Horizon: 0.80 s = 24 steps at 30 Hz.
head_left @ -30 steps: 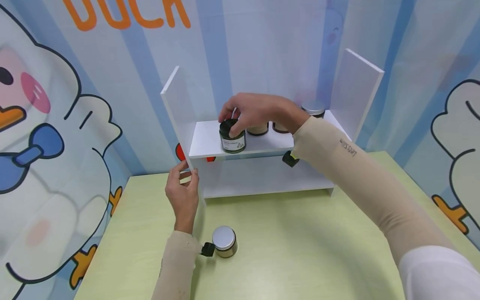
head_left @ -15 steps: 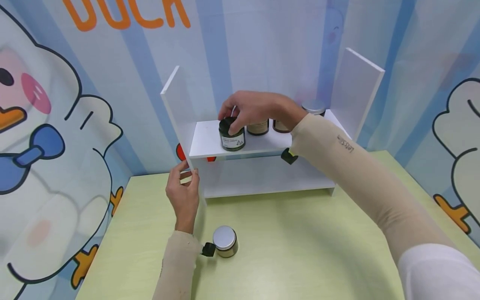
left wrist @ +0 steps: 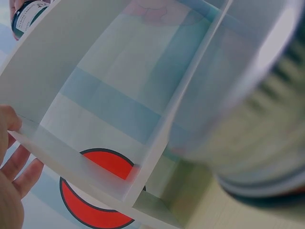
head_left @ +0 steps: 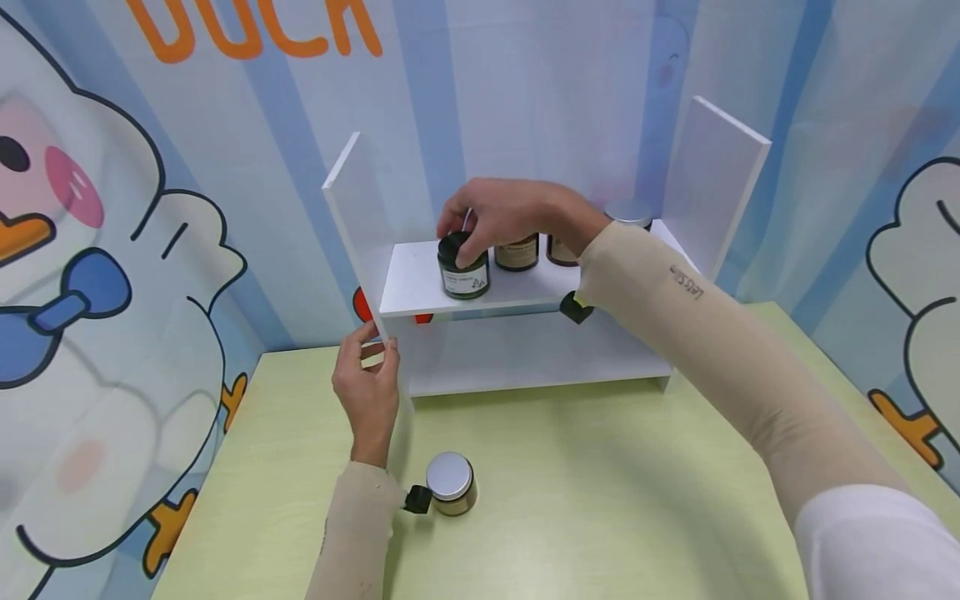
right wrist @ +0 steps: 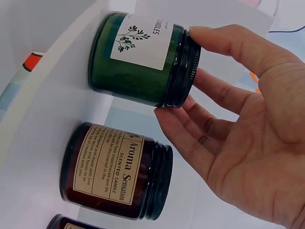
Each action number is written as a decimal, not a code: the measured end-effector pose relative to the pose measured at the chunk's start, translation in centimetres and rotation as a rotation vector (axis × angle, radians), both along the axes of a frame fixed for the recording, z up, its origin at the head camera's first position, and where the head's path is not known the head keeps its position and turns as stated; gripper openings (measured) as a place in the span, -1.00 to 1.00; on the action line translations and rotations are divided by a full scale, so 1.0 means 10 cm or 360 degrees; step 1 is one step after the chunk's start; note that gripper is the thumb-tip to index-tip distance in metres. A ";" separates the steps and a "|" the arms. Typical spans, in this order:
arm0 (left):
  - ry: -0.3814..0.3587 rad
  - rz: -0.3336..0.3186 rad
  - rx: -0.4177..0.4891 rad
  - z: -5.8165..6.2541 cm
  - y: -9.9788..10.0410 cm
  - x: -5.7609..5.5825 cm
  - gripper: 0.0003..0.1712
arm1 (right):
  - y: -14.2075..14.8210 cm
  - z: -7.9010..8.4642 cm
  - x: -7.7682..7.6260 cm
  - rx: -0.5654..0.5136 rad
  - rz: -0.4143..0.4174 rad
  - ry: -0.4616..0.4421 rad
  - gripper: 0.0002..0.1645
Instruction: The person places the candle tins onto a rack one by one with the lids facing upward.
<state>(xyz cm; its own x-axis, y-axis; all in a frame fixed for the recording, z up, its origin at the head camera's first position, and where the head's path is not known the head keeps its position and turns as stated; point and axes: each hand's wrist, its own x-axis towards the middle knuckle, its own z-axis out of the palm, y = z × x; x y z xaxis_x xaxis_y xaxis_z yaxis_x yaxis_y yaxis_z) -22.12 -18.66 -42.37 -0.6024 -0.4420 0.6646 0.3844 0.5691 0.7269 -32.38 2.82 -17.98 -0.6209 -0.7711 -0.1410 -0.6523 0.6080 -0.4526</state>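
Observation:
My right hand (head_left: 498, 218) grips a green scented candle jar (right wrist: 138, 62) by its black lid, thumb on one side and fingers on the other. The jar stands at the left end of the upper board of a white shelf (head_left: 408, 287). Beside it on that board is an amber candle jar (right wrist: 109, 171) with a tan label. My left hand (head_left: 366, 387) pinches the front edge of the shelf's left side panel (left wrist: 71, 171) between thumb and fingers. A silver-lidded jar (head_left: 450, 483) stands on the table near my left wrist.
Another amber jar (head_left: 561, 250) and a silver-lidded jar (head_left: 628, 213) stand farther right on the upper board, partly behind my right wrist. The shelf's right panel (head_left: 720, 183) rises beyond them. Below runs a lower board (head_left: 525, 354). A printed curtain (head_left: 525, 100) hangs behind.
The right hand and the green jar have shifted slightly up and back on the upper board. My left hand has kept its place on the side panel.

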 end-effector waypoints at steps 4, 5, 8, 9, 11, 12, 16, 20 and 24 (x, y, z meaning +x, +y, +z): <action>0.0000 0.0006 -0.0003 0.00 0.00 0.00 -0.62 | -0.02 0.01 -0.01 0.0010 0.0005 -0.0004 -0.47; 0.0001 0.0004 -0.0003 0.00 0.01 0.00 -0.62 | -0.02 0.01 -0.01 0.0012 0.0006 -0.0005 -0.47; 0.0004 -0.0002 -0.0004 0.00 0.01 0.00 -0.62 | -0.02 0.02 -0.01 0.0016 0.0004 0.0004 -0.45; 0.0003 -0.0004 -0.0006 0.00 0.01 0.00 -0.63 | -0.03 0.02 -0.02 0.0019 0.0001 0.0008 -0.44; 0.0002 -0.0007 -0.0010 0.00 0.02 -0.01 -0.62 | -0.03 0.02 -0.03 0.0023 -0.0006 0.0012 -0.43; 0.0002 -0.0008 -0.0012 0.00 0.01 -0.01 -0.62 | -0.03 0.02 -0.03 0.0023 -0.0009 0.0013 -0.44; 0.0005 -0.0009 -0.0017 0.00 0.01 -0.01 -0.63 | -0.04 0.00 -0.07 0.0014 -0.0007 0.0010 -0.45; 0.0023 -0.0018 -0.0009 0.00 0.01 -0.01 -0.63 | -0.05 -0.01 -0.09 0.0008 0.0001 0.0018 -0.45; 0.0029 -0.0023 -0.0010 0.00 0.01 -0.01 -0.64 | -0.05 -0.01 -0.11 0.0007 -0.0012 0.0032 -0.44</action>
